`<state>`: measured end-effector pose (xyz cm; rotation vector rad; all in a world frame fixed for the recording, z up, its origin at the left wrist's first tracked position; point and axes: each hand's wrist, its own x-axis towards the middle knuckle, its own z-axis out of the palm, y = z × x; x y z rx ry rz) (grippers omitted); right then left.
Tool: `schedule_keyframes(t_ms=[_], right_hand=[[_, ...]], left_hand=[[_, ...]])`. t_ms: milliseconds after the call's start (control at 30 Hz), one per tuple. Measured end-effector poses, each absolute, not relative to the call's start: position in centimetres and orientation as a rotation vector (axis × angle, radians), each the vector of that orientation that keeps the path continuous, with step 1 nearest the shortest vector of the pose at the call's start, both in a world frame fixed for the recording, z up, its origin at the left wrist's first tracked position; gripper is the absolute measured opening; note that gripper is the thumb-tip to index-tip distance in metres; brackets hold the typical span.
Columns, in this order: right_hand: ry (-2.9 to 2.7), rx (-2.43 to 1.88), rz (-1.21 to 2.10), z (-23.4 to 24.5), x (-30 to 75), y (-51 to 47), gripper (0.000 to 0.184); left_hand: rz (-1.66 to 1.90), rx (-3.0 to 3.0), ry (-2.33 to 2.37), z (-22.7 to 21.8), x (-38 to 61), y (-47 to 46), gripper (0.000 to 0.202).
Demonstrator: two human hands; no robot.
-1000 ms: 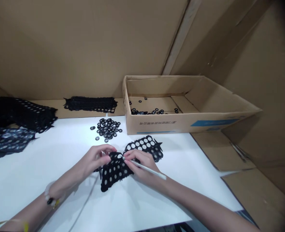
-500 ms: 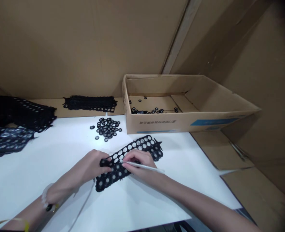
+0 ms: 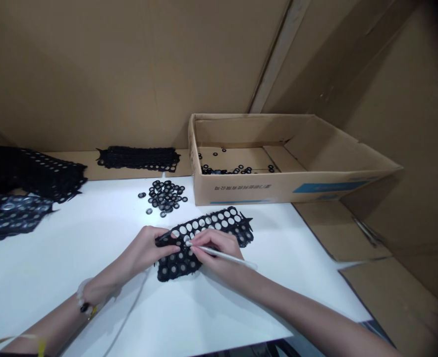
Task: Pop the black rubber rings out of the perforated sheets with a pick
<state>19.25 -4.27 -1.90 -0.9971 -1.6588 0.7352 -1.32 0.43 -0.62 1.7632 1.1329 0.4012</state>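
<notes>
A black rubber sheet [image 3: 182, 264] with rows of round holes and rings lies slanted on the white table. My left hand [image 3: 148, 246] grips its left end, thumb on top and the other fingers partly hidden at the edge. Between the fingertips of my right hand [image 3: 217, 248] is a thin white pen-like tool [image 3: 224, 256], its tip touching the sheet near the middle. The sheet's upper rows show white through their holes; the lower rows look darker with grey centres. Beyond the sheet sits a loose pile of small black rings [image 3: 166, 196].
An open cardboard box [image 3: 241, 189] with scattered black rings inside stands at the back right. Stacked black perforated sheets [image 3: 139, 158] lie at the back. More black sheets [image 3: 48, 173] are heaped at the left. Cardboard walls enclose the white table [image 3: 100, 218].
The sheet and both hands have shifted slightly to the right, and the sheet's left end has moved up a little. The tool's tip stays against the sheet.
</notes>
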Motion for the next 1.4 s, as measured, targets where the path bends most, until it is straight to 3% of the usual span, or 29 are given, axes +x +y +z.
schedule_keyframes(t_ms=[767,1100,1400], right_hand=[[-1.742,-0.909,0.604,-3.4,18.8,-4.5,0.013],[-1.768,-0.964,0.532,-3.1,18.9,-4.5,0.012],[-1.795,-0.966,0.565,-2.7,18.9,-4.5,0.013]], left_hand=[[0.487,2.166,1.110,-0.2,-0.6,-1.2,0.034],[0.673,1.897,1.175,-0.7,-0.5,-0.6,0.021],[0.467,1.716,0.919,-0.1,-0.8,-0.5,0.029]])
